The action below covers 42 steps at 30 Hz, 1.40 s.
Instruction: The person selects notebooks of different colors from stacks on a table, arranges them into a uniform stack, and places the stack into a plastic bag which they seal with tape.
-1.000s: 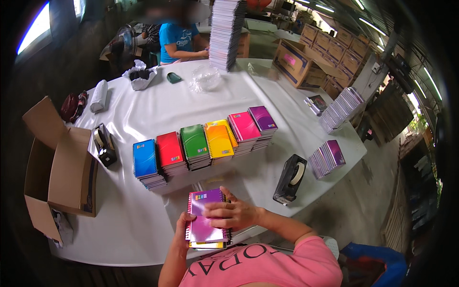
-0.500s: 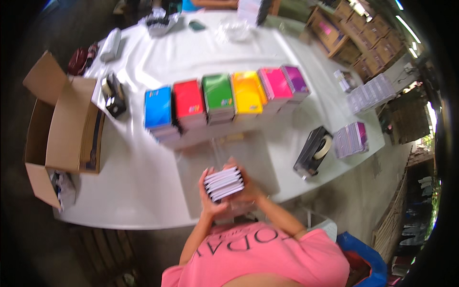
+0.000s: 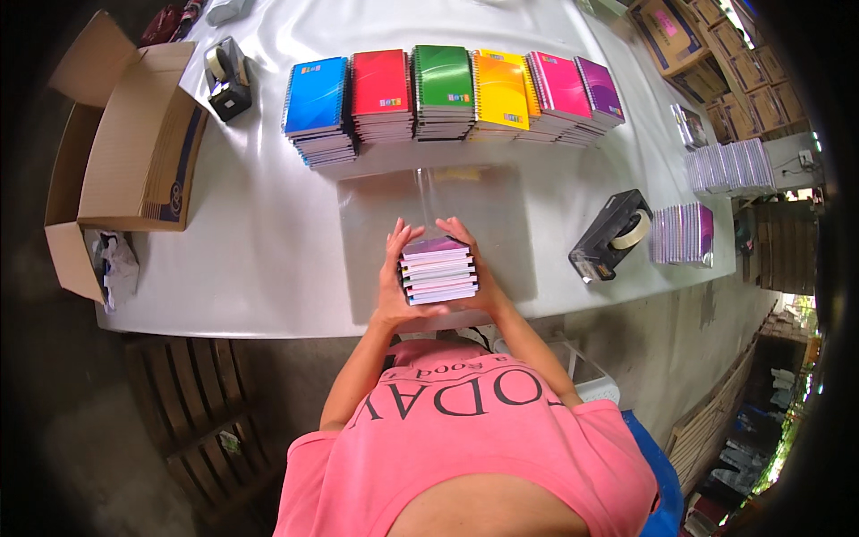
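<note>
Between my two hands stands a small stack of spiral notebooks (image 3: 440, 276), page edges toward me and a purple cover on top. My left hand (image 3: 394, 276) presses the stack's left side, its thumb along the near edge. On the right side my right hand (image 3: 476, 273) closes against it. Beneath them a clear plastic sheet (image 3: 376, 206) lies on the white-covered table. Beyond it runs a row of notebook piles: blue (image 3: 316, 98), red (image 3: 379, 85), green (image 3: 443, 80), yellow (image 3: 501, 89), pink (image 3: 560, 88) and purple (image 3: 598, 88).
An open cardboard box (image 3: 134, 143) stands at the left, near a black tape dispenser (image 3: 228, 80). Another tape dispenser (image 3: 616, 234) sits at the right beside wrapped notebook bundles (image 3: 682, 234). Stacked cartons (image 3: 761, 89) rise at the far right.
My hands have turned the stack so that the purple cover shows on top and the page edges lie more level. The whole view has shifted, bringing the table's near edge higher.
</note>
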Motion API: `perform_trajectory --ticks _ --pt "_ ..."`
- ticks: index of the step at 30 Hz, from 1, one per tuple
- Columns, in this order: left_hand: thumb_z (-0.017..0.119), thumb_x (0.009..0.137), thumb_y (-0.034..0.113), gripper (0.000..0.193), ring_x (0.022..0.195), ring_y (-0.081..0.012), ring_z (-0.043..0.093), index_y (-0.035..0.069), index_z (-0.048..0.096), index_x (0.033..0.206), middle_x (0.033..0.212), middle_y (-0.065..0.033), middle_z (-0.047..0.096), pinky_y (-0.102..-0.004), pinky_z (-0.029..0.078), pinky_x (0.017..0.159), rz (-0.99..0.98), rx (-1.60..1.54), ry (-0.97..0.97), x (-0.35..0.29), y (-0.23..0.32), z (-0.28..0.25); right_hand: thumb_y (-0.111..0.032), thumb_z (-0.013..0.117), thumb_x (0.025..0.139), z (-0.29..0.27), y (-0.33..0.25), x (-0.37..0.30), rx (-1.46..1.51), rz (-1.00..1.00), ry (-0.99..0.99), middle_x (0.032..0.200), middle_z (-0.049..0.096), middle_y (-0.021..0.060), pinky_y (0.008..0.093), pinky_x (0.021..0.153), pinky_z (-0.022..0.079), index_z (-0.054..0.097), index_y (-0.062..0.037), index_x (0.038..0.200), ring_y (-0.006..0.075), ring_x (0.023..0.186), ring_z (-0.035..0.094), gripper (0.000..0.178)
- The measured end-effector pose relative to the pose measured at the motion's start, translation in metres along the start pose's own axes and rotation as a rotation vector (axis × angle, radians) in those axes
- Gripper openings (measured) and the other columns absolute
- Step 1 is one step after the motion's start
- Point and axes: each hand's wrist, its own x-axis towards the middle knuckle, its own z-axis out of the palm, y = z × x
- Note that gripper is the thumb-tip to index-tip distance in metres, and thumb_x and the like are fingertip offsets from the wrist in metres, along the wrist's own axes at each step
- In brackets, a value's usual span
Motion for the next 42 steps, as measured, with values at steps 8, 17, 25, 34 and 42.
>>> perform_trajectory --ticks 8,17,25,34,42 --pt "0.092 0.048 0.028 0.111 0.121 -0.0283 0.047 0.004 0.031 0.138 0.130 -0.0175 0.046 -0.0444 0.034 0.105 -0.091 -0.039 0.011 0.001 0.001 0.002 -0.020 0.083 0.061 -0.006 0.014 0.011 -0.082 -0.049 0.004 0.138 0.039 0.0142 0.0421 0.110 0.026 0.029 -0.0075 0.139 0.0310 0.131 0.035 0.096" --pt "0.083 0.058 0.030 0.086 0.121 -0.0319 0.049 0.007 0.041 0.129 0.113 -0.0123 0.060 -0.0483 0.022 0.110 -0.046 0.107 0.042 -0.006 -0.018 0.007 -0.013 0.078 0.068 0.002 0.008 0.005 -0.067 0.001 0.120 0.128 0.047 0.0133 0.0388 0.104 0.034 0.045 -0.0056 0.119 0.0294 0.126 0.042 0.061" --pt "0.083 0.058 0.024 0.081 0.114 -0.0288 0.055 0.006 0.044 0.127 0.119 -0.0134 0.057 -0.0453 0.029 0.107 -0.085 0.144 0.167 -0.007 -0.016 0.016 -0.006 0.076 0.065 0.008 0.015 0.011 -0.131 -0.051 0.112 0.121 0.051 0.0133 0.0388 0.102 0.036 0.044 -0.0062 0.118 0.0308 0.123 0.045 0.062" --pt "0.087 0.053 0.037 0.091 0.110 -0.0290 0.056 0.003 0.044 0.126 0.122 -0.0139 0.056 -0.0389 0.039 0.100 -0.212 0.102 0.140 -0.003 -0.010 0.016 -0.013 0.085 0.058 0.001 0.016 0.010 -0.183 0.033 0.166 0.109 0.059 0.0103 0.0338 0.090 0.045 0.047 -0.0043 0.112 0.0228 0.104 0.058 0.067" --pt "0.060 0.080 0.053 0.091 0.139 -0.0369 0.017 0.001 0.023 0.144 0.151 -0.0220 0.016 -0.0497 0.016 0.111 -0.350 0.921 0.035 -0.027 0.004 -0.019 -0.014 0.089 0.053 -0.022 -0.039 0.049 0.203 0.644 0.071 0.106 0.065 0.0099 0.0340 0.086 0.051 0.060 -0.0018 0.112 0.0194 0.094 0.063 0.067"
